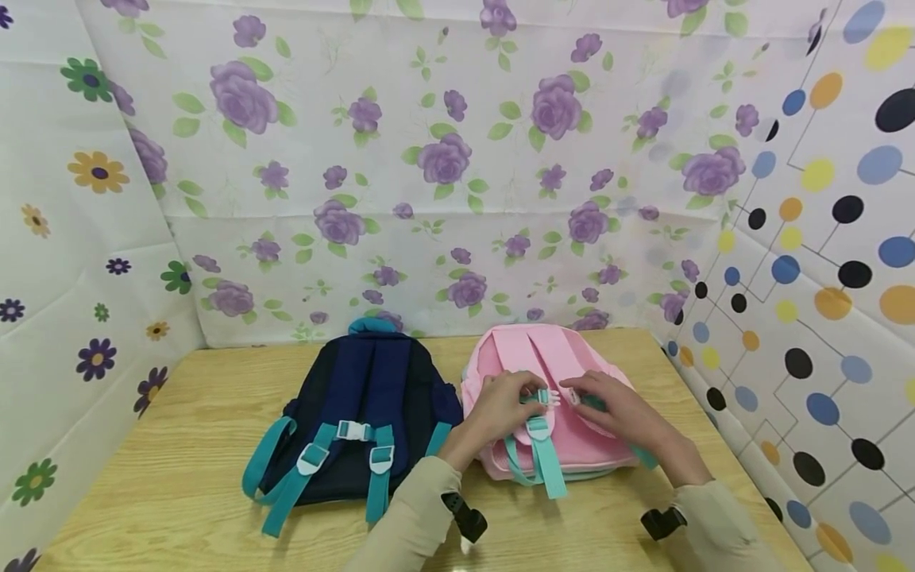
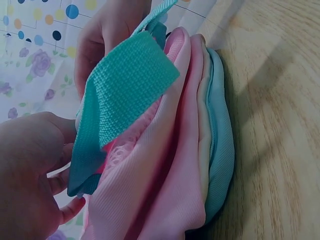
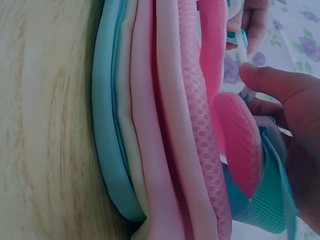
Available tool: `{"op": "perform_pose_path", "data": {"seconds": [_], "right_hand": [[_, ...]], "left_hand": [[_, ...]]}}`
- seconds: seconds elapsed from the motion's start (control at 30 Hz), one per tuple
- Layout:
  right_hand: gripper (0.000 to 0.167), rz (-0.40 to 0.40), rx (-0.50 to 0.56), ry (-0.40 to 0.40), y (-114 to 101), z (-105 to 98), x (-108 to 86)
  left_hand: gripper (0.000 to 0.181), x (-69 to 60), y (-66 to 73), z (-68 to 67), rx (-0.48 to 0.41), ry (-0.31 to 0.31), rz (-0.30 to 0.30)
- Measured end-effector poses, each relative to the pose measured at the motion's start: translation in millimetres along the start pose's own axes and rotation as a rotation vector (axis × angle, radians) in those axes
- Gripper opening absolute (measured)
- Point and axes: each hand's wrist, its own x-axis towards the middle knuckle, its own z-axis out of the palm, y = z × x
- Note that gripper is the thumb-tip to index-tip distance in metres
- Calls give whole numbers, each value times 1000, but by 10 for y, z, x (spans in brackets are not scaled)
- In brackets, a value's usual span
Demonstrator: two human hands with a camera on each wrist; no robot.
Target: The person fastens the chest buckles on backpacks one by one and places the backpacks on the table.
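Observation:
A pink backpack (image 1: 500, 445) lies on its front with its shoulder straps facing up. My left hand (image 1: 495, 409) pinches a teal chest strap that ends in a white pronged buckle half (image 1: 551, 398). Across from it, my right hand (image 1: 616, 407) pinches the white socket half (image 1: 574, 396) of the same buckle. The two halves stand apart with a small gap. In the left wrist view, a teal webbing strap (image 2: 130, 95) hides part of the fingers. Teal webbing (image 3: 270, 200) also hangs by the right hand in the right wrist view.
Left of the pink backpack lies a navy backpack (image 1: 368, 381), straps up, its white chest buckle (image 1: 353, 430) fastened. Both rest on a wooden table (image 1: 193, 445). A flowered cloth (image 1: 386, 159) hangs behind, and a dotted cloth (image 1: 822, 318) stands at the right.

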Motion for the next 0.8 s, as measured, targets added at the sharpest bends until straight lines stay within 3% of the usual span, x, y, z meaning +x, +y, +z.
{"op": "perform_pose_path", "data": {"seconds": [0.2, 0.47, 0.8], "right_hand": [[25, 91, -3, 25, -41, 2, 23], [27, 23, -70, 76, -47, -12, 30], [24, -39, -76, 97, -29, 17, 69]], "left_hand": [[28, 2, -14, -3, -12, 10, 11], [27, 1, -20, -19, -49, 5, 6], [29, 24, -56, -14, -69, -17, 2]]}}
